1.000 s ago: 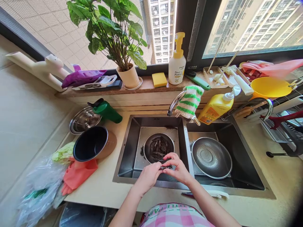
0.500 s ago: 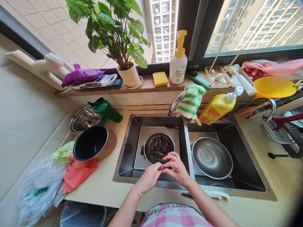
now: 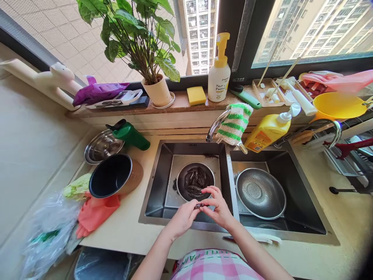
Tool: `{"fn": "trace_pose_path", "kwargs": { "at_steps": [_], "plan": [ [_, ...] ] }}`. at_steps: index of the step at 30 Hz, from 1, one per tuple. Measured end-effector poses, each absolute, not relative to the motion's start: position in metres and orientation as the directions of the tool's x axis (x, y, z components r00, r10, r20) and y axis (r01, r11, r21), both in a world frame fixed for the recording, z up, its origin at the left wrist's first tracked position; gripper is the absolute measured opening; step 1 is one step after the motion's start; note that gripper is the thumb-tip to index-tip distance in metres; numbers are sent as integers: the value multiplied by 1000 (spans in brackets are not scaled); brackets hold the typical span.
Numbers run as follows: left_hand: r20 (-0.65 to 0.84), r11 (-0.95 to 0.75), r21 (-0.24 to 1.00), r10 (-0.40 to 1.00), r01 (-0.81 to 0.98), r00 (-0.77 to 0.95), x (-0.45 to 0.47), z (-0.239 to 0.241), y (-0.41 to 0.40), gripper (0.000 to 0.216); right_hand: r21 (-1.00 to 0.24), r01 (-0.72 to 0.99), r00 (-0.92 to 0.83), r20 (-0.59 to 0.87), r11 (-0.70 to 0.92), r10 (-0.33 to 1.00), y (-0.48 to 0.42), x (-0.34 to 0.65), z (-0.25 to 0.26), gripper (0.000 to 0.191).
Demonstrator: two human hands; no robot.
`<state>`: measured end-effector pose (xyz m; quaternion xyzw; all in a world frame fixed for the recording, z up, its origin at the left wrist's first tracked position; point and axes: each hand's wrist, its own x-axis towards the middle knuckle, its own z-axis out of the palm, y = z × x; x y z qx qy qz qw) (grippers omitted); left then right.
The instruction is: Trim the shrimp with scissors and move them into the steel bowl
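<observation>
Both my hands meet over the front of the left sink basin (image 3: 159,194). My left hand (image 3: 183,218) and my right hand (image 3: 216,207) pinch one small dark shrimp-like piece (image 3: 199,205) between their fingertips. Just behind them a round metal bowl (image 3: 180,179) holds several more dark pieces of the same kind. In the right basin lies an empty metal strainer (image 3: 260,193).
A faucet (image 3: 215,125) with a green-striped cloth (image 3: 234,123) hangs over the divider. A yellow soap bottle (image 3: 269,129), dark pot (image 3: 110,181), lid (image 3: 102,146), green bottle (image 3: 130,135), orange glove (image 3: 94,213) and plastic bag (image 3: 46,229) lie around. A potted plant (image 3: 157,91) stands on the sill.
The hands have stayed together over the basin, fingers shifting slightly on the dark piece. The view has tilted up a little.
</observation>
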<state>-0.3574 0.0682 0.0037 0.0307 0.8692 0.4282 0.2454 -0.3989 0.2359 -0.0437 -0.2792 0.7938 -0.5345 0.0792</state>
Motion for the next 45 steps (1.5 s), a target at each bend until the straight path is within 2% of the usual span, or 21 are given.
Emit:
{"fn": "trace_pose_path", "kwargs": {
  "at_steps": [7, 13, 22, 33, 45],
  "plan": [
    [-415, 639, 754, 282, -154, -865, -360, 6, 68, 23, -882, -376, -857, 215, 283, -469, 235, -400, -52, 28],
    [-400, 679, 727, 295, -104, -868, -362, 7, 67, 21, -907, -337, -839, 167, 252, -518, 236, -401, -49, 16],
    [-438, 590, 780, 274, -210, -856, -362, 0, 68, 24, -982, -103, -895, 23, 157, -445, 228, -393, -49, 7],
    [-473, 507, 808, 251, -301, -845, -360, -8, 70, 20, -996, 2, -920, -36, 87, -391, 221, -386, -52, 9],
    [-433, 643, 740, 226, -200, -873, -363, 5, 75, 17, -995, 91, -951, -96, 31, -293, 221, -389, -55, 13]
  ]
}}
